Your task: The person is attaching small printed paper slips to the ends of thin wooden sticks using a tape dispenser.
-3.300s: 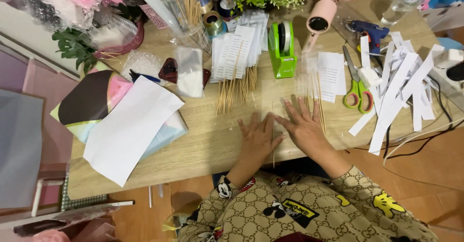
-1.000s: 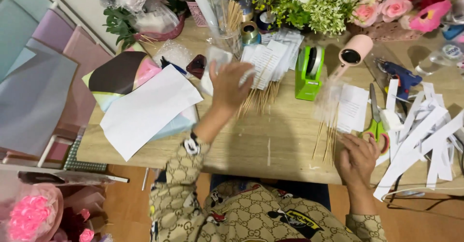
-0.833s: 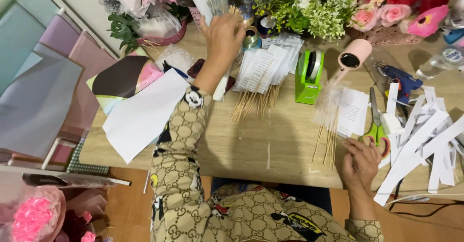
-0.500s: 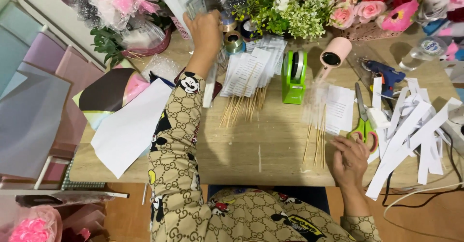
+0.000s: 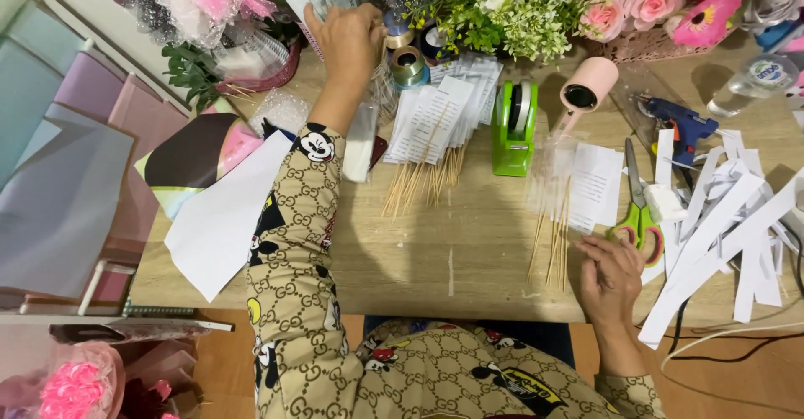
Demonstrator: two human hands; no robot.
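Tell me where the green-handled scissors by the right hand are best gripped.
Take the scissors by the green handle loops, coming from the near table edge: the loops point toward the right hand, while the blades point away toward the glue gun.

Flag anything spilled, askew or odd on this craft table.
Nothing looks spilled or broken. The white paper strips lie in a loose criss-crossed heap at the right edge, and one wooden skewer lies alone mid-table, apart from the bundles. The left hand reaches far back; the right hand rests near the front edge.
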